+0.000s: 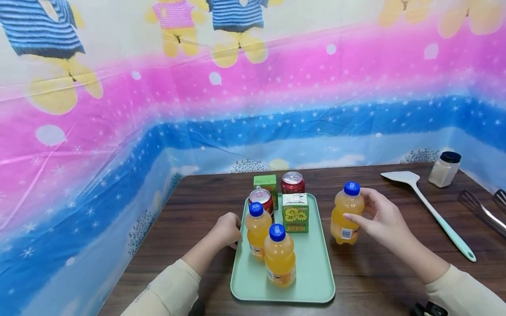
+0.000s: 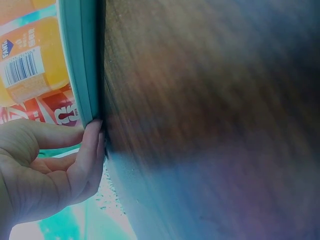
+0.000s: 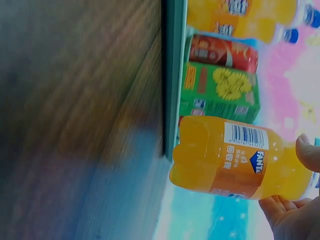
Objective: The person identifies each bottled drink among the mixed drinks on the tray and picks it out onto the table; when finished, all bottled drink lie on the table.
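Note:
My right hand (image 1: 385,215) holds an upright Fanta bottle (image 1: 343,219) with orange drink and a blue cap, just right of the green tray (image 1: 312,272). In the right wrist view the thumb and fingers grip this orange bottle (image 3: 225,157) by its upper part; whether its base touches the table I cannot tell. My left hand (image 1: 226,230) pinches the tray's left rim, and the left wrist view shows thumb and fingers on that rim (image 2: 82,65). Two more orange bottles (image 1: 280,261) (image 1: 258,230) stand on the tray's left and middle.
Behind the bottles are a red can (image 1: 261,197) and a green drink carton (image 1: 295,215). Another carton (image 1: 265,182) and can (image 1: 293,182) stand at the tray's far end. A spatula (image 1: 439,215), a black-lidded jar (image 1: 444,170) and metal utensils (image 1: 480,210) lie right.

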### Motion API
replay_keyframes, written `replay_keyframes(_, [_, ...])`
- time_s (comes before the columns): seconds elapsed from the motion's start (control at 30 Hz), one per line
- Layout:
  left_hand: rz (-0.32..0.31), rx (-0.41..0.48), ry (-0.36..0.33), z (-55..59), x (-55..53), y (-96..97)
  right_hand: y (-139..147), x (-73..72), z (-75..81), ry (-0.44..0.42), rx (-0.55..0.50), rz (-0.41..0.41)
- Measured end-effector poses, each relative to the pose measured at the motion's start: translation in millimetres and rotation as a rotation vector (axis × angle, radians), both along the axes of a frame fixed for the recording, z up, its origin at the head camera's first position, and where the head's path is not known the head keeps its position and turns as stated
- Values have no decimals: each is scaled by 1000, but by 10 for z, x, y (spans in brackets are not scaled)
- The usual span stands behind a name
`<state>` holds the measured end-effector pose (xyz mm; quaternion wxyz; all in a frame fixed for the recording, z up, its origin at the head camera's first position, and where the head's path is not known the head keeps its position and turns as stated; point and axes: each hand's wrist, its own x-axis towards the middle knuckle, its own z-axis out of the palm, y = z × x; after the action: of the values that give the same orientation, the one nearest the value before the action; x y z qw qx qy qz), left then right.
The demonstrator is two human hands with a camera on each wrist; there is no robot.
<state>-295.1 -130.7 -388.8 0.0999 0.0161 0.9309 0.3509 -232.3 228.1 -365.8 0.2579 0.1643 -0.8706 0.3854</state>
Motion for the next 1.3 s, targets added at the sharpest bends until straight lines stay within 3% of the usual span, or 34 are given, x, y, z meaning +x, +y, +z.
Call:
replay_keyframes(0.4, [-3, 6, 3, -4, 18, -3, 112, -392, -51, -109, -92, -54])
replay_keyframes(0.8, [9, 0, 8, 0, 7, -7, 94, -729, -51, -139, -108, -106])
replay_keyframes(1.3, [27, -13, -8, -6, -6, 10, 83, -906, -101, -196, -128, -102])
